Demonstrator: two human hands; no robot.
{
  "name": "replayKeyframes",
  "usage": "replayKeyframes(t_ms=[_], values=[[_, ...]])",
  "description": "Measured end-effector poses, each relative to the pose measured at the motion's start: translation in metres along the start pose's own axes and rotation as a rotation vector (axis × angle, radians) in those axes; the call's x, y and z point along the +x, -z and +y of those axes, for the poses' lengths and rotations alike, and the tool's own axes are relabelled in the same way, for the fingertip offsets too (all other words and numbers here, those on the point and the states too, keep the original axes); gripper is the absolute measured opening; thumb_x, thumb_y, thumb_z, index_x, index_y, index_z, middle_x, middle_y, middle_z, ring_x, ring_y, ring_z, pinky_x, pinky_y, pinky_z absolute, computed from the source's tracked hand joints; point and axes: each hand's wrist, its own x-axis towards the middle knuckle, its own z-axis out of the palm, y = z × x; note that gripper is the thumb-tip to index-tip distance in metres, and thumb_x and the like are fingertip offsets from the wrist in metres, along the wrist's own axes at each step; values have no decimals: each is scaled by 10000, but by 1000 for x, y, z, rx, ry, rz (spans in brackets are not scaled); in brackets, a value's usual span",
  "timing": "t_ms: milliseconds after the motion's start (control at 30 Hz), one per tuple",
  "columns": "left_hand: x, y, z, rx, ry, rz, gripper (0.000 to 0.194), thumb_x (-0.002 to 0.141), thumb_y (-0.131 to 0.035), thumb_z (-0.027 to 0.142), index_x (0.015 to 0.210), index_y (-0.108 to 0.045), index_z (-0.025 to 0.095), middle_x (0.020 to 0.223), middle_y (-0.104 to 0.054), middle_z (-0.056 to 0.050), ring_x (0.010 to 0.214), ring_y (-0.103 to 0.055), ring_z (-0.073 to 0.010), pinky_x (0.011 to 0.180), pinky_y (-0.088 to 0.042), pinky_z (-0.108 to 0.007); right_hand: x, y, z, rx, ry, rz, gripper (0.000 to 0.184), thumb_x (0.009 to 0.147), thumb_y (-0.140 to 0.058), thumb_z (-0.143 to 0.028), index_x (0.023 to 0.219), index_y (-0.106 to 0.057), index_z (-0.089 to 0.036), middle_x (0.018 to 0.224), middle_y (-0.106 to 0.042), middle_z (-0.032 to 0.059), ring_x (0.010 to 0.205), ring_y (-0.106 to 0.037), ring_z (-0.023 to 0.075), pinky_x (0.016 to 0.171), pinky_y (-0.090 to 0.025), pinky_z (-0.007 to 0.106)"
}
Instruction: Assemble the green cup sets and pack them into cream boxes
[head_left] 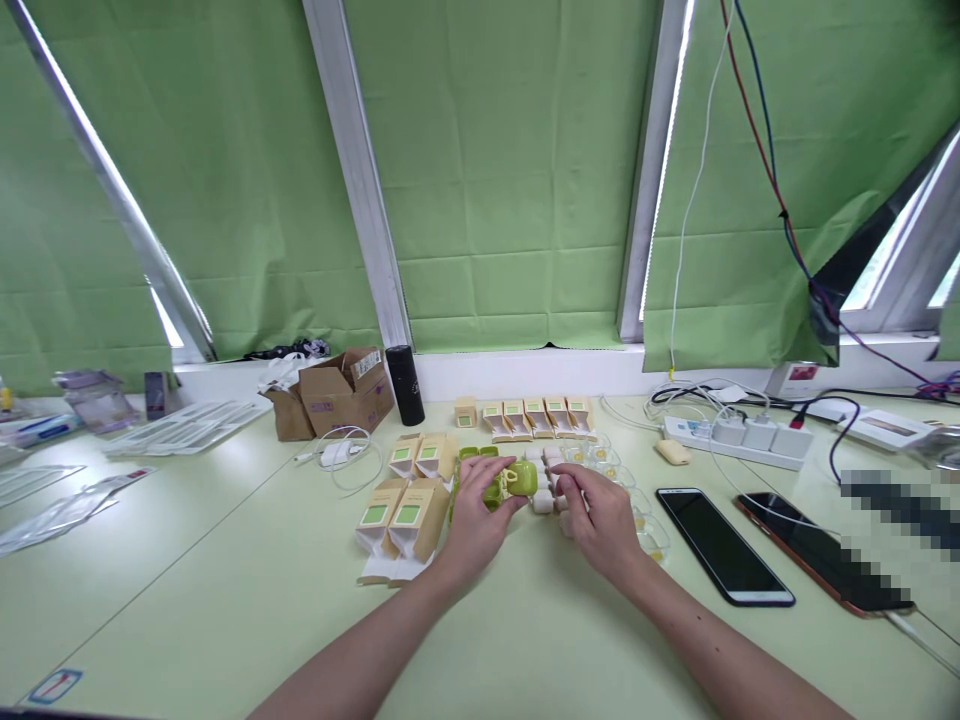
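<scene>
My left hand (480, 505) grips a small green case (520, 478) with a pale loop on its side, between thumb and fingers. More green cases (469, 454) lie behind and under that hand. My right hand (600, 515) is closed in a pinch over a group of small whitish pieces (543, 498); whether its fingertips hold one is hidden. To the right of these stand clear plastic cups (600, 455), partly covered by my right hand. Opened tan boxes with green squares (409, 515) stand left of my left hand.
A row of tan boxes (536, 418) stands at the back, near a black cylinder (405, 385) and a cardboard box (345, 390). Two phones (724, 545) lie at the right, before a power strip (739, 440) with cables. A white charger (339, 454) lies left.
</scene>
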Motion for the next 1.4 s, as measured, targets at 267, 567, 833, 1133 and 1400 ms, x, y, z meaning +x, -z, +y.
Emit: replayKeyframes(t_ms=[267,567,833,1133,1400], values=[[4,2,-10,-139,125,-26,499,821,-777,247,1313,-705,287,1264,-645,-75,1117,-605,-233,982,-489,-372,9,12,9,-303,292,44,175,1007,-520,-174,1011,-694,-189,847,-741,62,778,-638,217,678,-416,336],[9,-2,-17,-755,330,-59,623,674,-934,299,1235,-675,222,1142,-722,-71,965,-682,-181,882,-543,-320,23,33,-2,-551,330,-515,67,822,-726,-241,836,-673,-202,890,-716,95,921,-562,281,766,-361,401],[9,0,-14,-866,331,-109,610,663,-919,281,1207,-644,254,1221,-739,-74,1014,-705,-199,855,-557,-318,22,35,-1,-595,264,-633,262,723,-825,-315,928,-709,-200,943,-713,100,967,-563,299,821,-367,410],[8,3,-12,-859,308,-133,645,712,-894,264,1284,-596,277,1176,-760,-56,936,-708,-176,849,-537,-315,20,32,1,-624,279,-652,241,717,-784,-267,925,-689,-190,945,-704,113,943,-563,293,803,-360,407],[9,3,-13,-814,318,-101,626,687,-910,263,1214,-573,272,1180,-754,-63,969,-717,-203,837,-531,-323,21,34,-5,-546,260,-656,187,697,-729,-190,869,-658,-196,929,-692,97,933,-559,280,799,-375,406]])
